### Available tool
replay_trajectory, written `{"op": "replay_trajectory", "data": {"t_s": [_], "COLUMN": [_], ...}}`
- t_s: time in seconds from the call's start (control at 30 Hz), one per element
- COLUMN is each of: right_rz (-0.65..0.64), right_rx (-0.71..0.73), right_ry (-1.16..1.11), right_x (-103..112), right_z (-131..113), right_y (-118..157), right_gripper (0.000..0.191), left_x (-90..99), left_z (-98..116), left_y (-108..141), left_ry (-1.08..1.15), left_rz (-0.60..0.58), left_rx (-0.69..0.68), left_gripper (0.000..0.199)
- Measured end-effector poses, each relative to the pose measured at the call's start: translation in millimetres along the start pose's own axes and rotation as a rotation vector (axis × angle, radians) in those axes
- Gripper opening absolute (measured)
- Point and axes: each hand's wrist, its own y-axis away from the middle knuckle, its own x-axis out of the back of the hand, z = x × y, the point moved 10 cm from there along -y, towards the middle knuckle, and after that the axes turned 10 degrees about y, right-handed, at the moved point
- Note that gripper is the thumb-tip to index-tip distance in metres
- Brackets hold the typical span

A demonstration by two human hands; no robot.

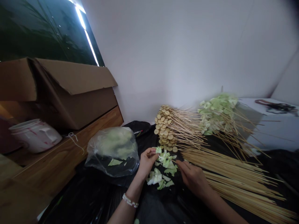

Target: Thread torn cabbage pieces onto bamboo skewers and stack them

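My left hand (147,161), with a beaded bracelet at the wrist, pinches a piece of cabbage leaf (158,150). Across from it, my right hand (192,175) is closed around a thin wooden skewer (174,161), most of which its fingers hide. Pale green cabbage pieces (167,161) sit between the two hands at the skewer's tip. Below them, more loose cabbage (156,177) lies on the black plastic sheet. To the left is a clear plastic bag (112,149) with more pale green leaves inside.
Behind my hands are stacked skewers of round slices (164,127). Cabbage skewers (217,112) are piled at the back right, and bare skewers (233,177) spread across the right. A cardboard box (81,105) and a white bucket (36,137) stand at left, before a white wall.
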Motion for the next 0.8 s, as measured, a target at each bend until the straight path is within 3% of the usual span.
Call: {"op": "replay_trajectory", "data": {"t_s": [0.37,0.57,0.8], "right_rz": [0.024,-0.004,-0.061], "right_rx": [-0.001,-0.007,-0.018], "right_ry": [0.048,0.058,0.065], "right_x": [1.8,-3.8,-11.9], "right_z": [-1.1,0.3,0.5], "right_y": [-0.4,2.8,5.3], "right_gripper": [0.031,0.032,0.037], "left_x": [0.6,-1.7,1.9], "left_z": [8.9,12.8,9.9], "left_y": [1.4,3.2,6.3], "left_ry": [-0.032,-0.151,-0.325], "left_rz": [0.031,0.005,0.019], "left_rx": [-0.092,-0.162,-0.235], "left_gripper": [0.018,0.011,0.017]}}
